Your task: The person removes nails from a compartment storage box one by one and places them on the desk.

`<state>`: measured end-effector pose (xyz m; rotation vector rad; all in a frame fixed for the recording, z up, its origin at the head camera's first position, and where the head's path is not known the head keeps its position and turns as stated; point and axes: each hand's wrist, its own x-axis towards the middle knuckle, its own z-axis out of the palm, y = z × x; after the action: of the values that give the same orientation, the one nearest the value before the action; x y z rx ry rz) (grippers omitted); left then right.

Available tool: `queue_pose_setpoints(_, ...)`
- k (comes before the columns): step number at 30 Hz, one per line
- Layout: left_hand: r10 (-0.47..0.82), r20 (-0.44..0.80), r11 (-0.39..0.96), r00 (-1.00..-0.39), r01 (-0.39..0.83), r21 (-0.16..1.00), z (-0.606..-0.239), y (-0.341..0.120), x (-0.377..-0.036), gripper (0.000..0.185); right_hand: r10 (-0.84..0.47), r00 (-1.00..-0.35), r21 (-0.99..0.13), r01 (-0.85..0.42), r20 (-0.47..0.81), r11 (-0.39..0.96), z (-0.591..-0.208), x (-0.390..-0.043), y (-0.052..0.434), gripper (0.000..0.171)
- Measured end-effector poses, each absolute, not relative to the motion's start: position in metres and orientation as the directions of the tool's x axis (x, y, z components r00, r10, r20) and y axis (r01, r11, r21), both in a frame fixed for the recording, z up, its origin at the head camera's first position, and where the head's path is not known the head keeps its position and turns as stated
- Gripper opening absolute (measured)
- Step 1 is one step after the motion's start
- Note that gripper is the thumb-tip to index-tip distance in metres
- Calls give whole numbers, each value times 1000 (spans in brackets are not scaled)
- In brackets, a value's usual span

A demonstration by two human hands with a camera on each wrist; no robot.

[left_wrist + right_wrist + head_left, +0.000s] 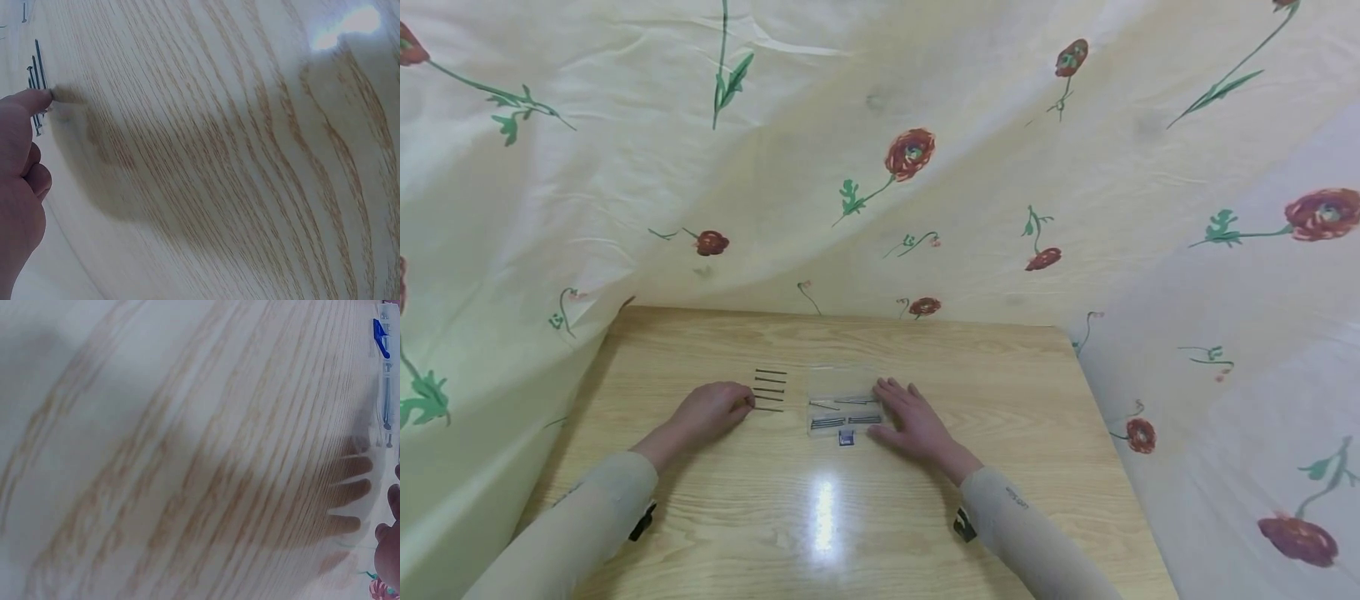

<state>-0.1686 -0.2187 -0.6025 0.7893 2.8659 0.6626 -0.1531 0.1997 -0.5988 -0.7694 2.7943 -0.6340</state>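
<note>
- Bench (850, 533) in front of the person, cloth (880, 167) hanging behind it and down both sides.
- Row of nails (770, 390) on the bench, left of centre, lying one behind another.
- Plastic box (842, 400) just right of the nails, more nails in it.
- Small clip (846, 438) on the bench just in front of the box.
- Left hand (711, 410) on the bench left of the row, fingertip at the nearest nails.
- Right hand (913, 421) flat at the box's right edge.
</note>
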Motion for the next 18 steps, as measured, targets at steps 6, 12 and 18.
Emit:
queue_pose_setpoints(6,509,44,764,-859,475,437,-599,-220,-166,6,-525,-850,-447,-453,-42,771,-598,-152,199,83)
queue_pose_setpoints(12,517,65,755,-854,490,436,-593,-218,-166,8,-522,-851,-437,-448,-58,779,-598,-152,199,85)
queue_pose_setpoints(18,571,101,712,-815,553,433,-582,-194,-172,12,-520,-853,-430,-454,-42,780,-602,-151,200,83)
